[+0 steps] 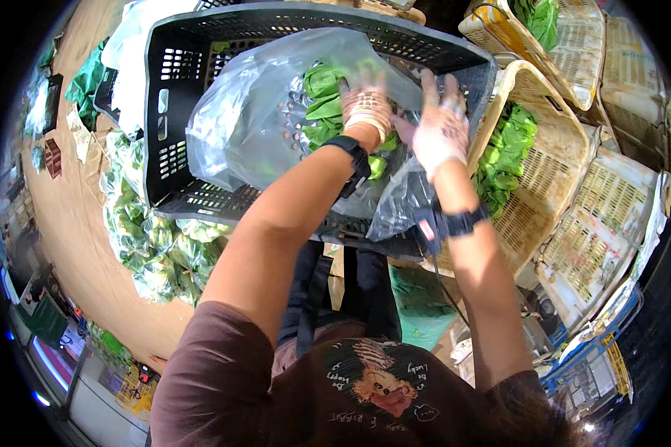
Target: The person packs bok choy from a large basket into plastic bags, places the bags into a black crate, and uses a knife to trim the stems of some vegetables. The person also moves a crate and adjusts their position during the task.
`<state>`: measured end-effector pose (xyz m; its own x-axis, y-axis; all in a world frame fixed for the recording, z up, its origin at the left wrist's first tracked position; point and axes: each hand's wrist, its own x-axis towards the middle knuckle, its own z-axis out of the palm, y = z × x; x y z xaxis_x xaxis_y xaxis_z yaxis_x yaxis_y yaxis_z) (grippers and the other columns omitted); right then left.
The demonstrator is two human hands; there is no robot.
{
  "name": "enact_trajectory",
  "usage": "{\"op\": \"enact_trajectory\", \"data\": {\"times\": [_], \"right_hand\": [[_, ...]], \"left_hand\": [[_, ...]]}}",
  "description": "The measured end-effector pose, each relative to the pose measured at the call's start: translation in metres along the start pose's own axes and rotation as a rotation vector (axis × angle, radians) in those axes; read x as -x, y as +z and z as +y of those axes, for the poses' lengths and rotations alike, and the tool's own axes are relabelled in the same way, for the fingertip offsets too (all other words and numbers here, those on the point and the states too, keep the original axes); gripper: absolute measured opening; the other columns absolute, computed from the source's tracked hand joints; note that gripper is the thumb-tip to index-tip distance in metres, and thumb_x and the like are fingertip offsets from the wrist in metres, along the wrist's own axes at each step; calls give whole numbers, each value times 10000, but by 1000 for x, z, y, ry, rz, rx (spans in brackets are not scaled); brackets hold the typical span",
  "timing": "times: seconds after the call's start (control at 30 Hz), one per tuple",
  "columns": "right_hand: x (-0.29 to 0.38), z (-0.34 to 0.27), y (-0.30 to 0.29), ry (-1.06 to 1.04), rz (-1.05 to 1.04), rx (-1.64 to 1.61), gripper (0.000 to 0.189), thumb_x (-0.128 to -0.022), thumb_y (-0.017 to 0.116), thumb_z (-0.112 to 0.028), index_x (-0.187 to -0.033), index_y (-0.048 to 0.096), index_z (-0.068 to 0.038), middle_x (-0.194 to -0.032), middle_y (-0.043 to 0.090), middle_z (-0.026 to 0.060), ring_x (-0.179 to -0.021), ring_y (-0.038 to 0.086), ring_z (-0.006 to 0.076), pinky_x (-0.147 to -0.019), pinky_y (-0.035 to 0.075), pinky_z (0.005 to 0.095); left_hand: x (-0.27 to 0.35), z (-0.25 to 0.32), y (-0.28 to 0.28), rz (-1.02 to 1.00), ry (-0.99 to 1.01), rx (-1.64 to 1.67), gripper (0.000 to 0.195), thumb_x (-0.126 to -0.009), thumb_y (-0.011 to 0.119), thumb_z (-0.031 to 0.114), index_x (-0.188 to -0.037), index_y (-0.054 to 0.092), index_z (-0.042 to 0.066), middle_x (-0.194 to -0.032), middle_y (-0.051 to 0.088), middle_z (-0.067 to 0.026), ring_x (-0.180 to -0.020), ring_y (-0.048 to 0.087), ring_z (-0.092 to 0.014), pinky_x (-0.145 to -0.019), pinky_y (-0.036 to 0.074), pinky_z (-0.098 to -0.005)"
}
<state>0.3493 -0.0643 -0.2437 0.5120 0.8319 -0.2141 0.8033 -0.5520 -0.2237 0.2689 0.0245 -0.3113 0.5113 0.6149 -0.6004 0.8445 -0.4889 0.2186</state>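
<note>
A black plastic crate (170, 148) with slotted sides lies in front of me, and a large clear plastic bag (240, 123) is spread inside it. Leafy green vegetables (324, 106) rest on the plastic in the middle. My left hand (367, 106), in a thin patterned glove, is over the right side of these greens; motion blur hides whether its fingers grip any. My right hand (443, 128), gloved too, is raised near the crate's right end with fingers spread and nothing held. Below it bunches up a loose fold of clear plastic (405, 193).
To the right, a dirty cream plastic crate (553, 151) holds leafy greens (506, 151), with more crates (598, 218) around it. Bagged vegetables (156, 257) are piled on the brown floor (84, 246) at left. Green plastic (422, 307) lies beside my legs.
</note>
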Motion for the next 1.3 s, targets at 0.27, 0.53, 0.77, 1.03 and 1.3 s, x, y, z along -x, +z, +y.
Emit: {"op": "enact_trajectory", "data": {"times": [0.27, 0.53, 0.77, 1.03, 1.3], "right_hand": [[-15, 38, 16, 163, -288, -657, 399, -871, 482, -425, -1036, 605, -82, -963, 604, 226, -925, 577, 399, -784, 471, 386], [35, 50, 40, 152, -404, -1600, 418, -924, 425, -333, -1181, 517, -17, -1190, 538, 85, -1076, 484, 158, -952, 367, 262], [-13, 57, 23, 282, 28, -1174, 243, -887, 487, -128, -1073, 592, -11, -1014, 647, 116, -906, 609, 192, -809, 462, 302], [5, 10, -1, 162, 33, -718, 297, -846, 586, -211, -1089, 568, -42, -1013, 627, 155, -938, 594, 229, -826, 453, 326], [112, -50, -49, 103, 154, -860, 597, -809, 655, -173, -1334, 375, -130, -1238, 473, 210, -1093, 509, 308, -906, 431, 367]], "left_hand": [[-26, -12, 43, 160, 111, -66, 612, -807, 506, 576, -1298, 480, 211, -1319, 494, -93, -1234, 429, -316, -1041, 228, -569], [-33, -23, 78, 272, 330, -327, 325, -851, 519, 400, -1053, 597, 157, -1064, 638, -42, -965, 600, -241, -781, 480, -460], [-9, -49, -45, 0, -39, -45, 422, -877, 467, 391, -1187, 541, 115, -1164, 568, -167, -1055, 570, -339, -861, 466, -413], [48, -221, 6, -97, 285, -606, 664, -819, 498, 94, -1432, 240, 104, -1392, 393, -161, -1269, 403, -277, -1022, 366, -364], [158, -264, 9, -657, 255, -530, 385, -872, 476, 476, -1113, 650, 232, -1153, 625, -24, -1076, 576, -209, -922, 437, -346]]}}
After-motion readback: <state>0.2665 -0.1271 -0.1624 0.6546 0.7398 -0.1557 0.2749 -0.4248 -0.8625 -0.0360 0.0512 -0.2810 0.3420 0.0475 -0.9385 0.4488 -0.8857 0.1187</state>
